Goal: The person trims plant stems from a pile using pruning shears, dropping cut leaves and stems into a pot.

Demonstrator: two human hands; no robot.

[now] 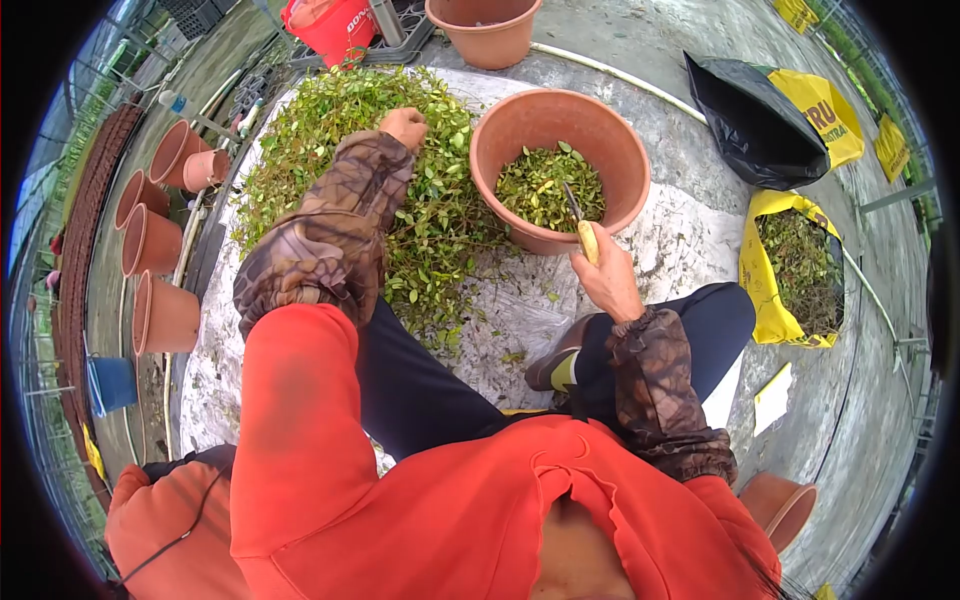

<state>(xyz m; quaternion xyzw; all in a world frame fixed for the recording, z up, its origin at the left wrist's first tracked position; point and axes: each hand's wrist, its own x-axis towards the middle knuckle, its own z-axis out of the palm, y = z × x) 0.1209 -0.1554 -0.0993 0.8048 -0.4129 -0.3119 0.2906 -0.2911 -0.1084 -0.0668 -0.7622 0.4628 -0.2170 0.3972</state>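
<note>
My left hand (405, 128) is closed at the upper right of a big heap of leafy green cuttings (430, 235); its curled fingers hide whatever they grip. My right hand (608, 278) is wrapped round the yellow handle of a pair of pruning snips (588, 240). Their dark metal blades point up over the near rim of a round terracotta-coloured pot (632, 150). Inside that pot lie many small clipped leafy pieces (548, 190), green and yellowish. The pot stands just right of the heap.
A yellow bag of brownish trimmings (800, 270) stands at right, below a black bag (755, 120). Several pots (165, 312) line the left side. Another pot (485, 35) and a red bucket (335, 30) are at the back. A white sheet (225, 380) lies underneath.
</note>
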